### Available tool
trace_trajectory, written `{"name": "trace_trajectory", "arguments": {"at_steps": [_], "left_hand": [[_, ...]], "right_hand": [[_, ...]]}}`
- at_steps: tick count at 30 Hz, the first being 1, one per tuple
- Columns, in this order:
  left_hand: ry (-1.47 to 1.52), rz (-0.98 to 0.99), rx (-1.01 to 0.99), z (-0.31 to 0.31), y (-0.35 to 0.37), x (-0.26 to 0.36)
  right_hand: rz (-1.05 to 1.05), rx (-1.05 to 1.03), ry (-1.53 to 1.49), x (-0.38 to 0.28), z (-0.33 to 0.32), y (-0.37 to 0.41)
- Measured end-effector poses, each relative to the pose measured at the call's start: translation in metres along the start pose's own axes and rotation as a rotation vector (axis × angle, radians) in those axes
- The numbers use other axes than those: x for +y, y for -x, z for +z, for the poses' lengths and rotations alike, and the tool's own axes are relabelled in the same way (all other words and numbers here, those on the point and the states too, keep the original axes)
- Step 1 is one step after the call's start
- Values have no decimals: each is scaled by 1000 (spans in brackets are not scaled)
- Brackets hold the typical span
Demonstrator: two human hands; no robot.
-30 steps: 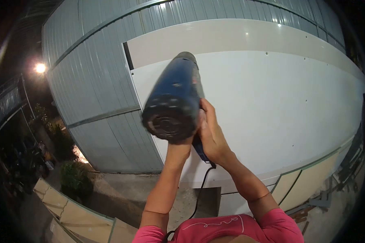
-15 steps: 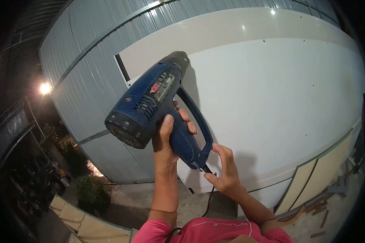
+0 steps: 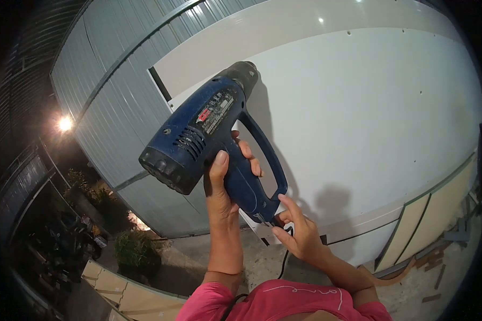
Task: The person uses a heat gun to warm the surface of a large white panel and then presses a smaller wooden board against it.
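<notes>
A blue heat gun with a black rear cap and a dark metal nozzle is held up in front of me, its nozzle pointing up and right toward a white panel. My left hand is wrapped round its grip, thumb on the near side and fingertips showing inside the guard loop. At the foot of the handle, my right hand has its index finger against the lower corner of the guard. Its thumb and another finger close round the black power cord where it leaves the handle. The contact there is partly hidden.
The large white panel stands against a corrugated metal wall. Cream panels lean at the right, near wooden pieces on the floor. Another cream board is at lower left, beside a bush. A lamp shines at left.
My right hand has moved slightly down and right, its fingers closing in round the cord. The heat gun has barely moved in my left hand, and the camera view has shifted a little.
</notes>
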State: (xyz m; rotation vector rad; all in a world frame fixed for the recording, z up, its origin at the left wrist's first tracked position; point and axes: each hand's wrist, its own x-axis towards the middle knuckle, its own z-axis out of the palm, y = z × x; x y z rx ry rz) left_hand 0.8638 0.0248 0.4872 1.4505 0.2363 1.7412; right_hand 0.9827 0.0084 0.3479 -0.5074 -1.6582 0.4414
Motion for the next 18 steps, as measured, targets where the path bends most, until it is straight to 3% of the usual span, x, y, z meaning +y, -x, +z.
{"name": "trace_trajectory", "arguments": {"at_steps": [6, 14, 18], "left_hand": [[-19, -10, 66, -8, 14, 3], [-90, 80, 271, -38, 36, 15], [-105, 128, 275, -51, 35, 23]], "right_hand": [[-29, -61, 55, -5, 3, 6], [166, -330, 49, -9, 19, 5], [178, -401, 51, -11, 27, -5]]}}
